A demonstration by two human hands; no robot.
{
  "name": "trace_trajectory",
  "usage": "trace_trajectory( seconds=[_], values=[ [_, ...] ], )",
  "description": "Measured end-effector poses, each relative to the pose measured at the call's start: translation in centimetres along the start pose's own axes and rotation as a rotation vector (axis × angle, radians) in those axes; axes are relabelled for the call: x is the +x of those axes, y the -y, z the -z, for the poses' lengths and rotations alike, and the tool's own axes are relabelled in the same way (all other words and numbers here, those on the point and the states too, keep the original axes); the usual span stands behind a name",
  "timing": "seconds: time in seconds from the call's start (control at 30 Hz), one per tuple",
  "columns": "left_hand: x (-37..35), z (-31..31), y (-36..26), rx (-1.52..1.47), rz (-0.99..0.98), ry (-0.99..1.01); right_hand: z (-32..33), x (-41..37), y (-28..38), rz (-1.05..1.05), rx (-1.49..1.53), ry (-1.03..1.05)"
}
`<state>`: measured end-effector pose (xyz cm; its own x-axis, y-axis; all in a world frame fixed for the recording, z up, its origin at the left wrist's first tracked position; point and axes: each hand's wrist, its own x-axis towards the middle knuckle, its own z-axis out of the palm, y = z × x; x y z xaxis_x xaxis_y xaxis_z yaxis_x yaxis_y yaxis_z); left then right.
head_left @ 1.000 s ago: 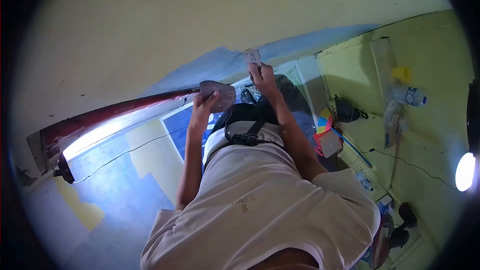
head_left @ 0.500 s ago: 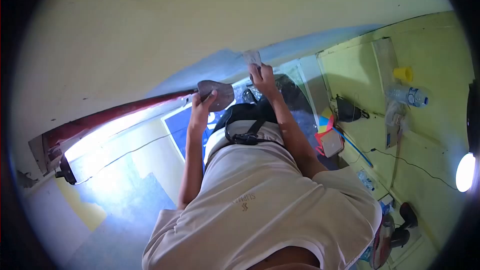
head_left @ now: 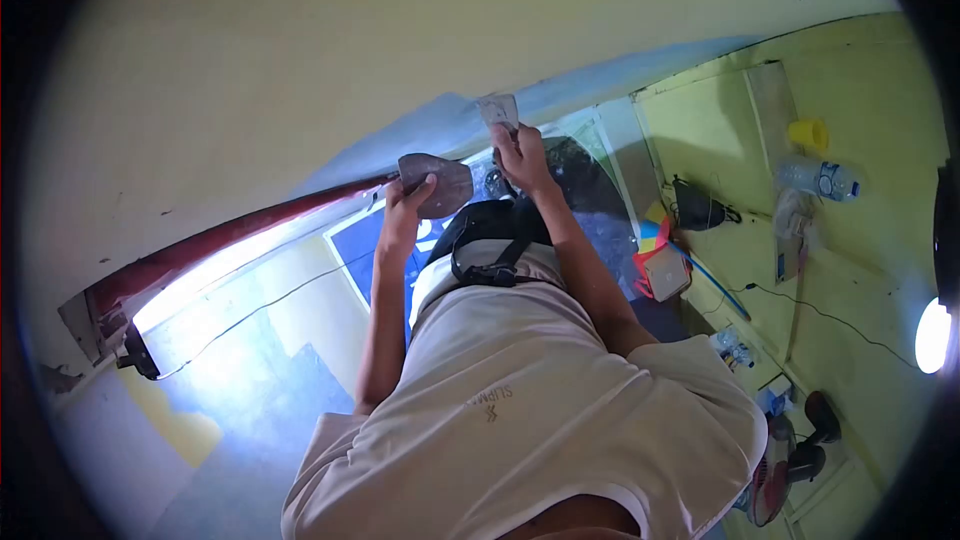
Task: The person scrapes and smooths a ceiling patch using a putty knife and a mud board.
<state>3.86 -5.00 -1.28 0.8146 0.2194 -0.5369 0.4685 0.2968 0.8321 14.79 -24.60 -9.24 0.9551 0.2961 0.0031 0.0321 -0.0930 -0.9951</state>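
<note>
My left hand (head_left: 402, 225) grips a dark, flat plate with rounded corners (head_left: 440, 187), thumb lying across its face. In my right hand (head_left: 524, 158), the fingers are wrapped around the handle of a putty knife (head_left: 499, 110). Its broad, whitish blade points up and overlaps the blue-grey patch (head_left: 430, 130) along the lower part of the pale wall (head_left: 350, 50). The plate is just to the left of the knife, near the wall's lower edge.
A bright tube light (head_left: 220, 265) runs along a red strip (head_left: 290, 214) at left, its cord trailing. On the right are a yellow cup (head_left: 808, 134), a plastic bottle (head_left: 818, 179), a dark bag (head_left: 695, 206) and a lit bulb (head_left: 932, 337). Shoes (head_left: 775, 480) sit lower right.
The putty knife has shifted slightly left and up, its blade now turned more broadly to view. The plate is nearly where it was, still in my left hand.
</note>
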Motion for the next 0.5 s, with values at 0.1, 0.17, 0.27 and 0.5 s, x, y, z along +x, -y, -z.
trace_trajectory(
  seconds=[0.1, 0.17, 0.27, 0.5],
  values=[
    [0.2, -0.2, -0.1, -0.054, -0.013, 0.005, 0.6, -0.1, 1.4, -0.045, 0.152, 0.062],
    [-0.1, 0.0, -0.2, -0.056, -0.019, 0.036, 0.1, -0.1, 2.7, -0.075, 0.231, 0.073],
    [-0.2, 0.0, 0.0, -0.063, -0.019, 0.018, 0.4, -0.4, 1.9, -0.141, 0.26, 0.077],
    [-0.7, 0.0, 0.0, -0.044, -0.024, 0.008, -0.4, -0.8, 4.0, -0.171, 0.413, 0.056]
  ],
)
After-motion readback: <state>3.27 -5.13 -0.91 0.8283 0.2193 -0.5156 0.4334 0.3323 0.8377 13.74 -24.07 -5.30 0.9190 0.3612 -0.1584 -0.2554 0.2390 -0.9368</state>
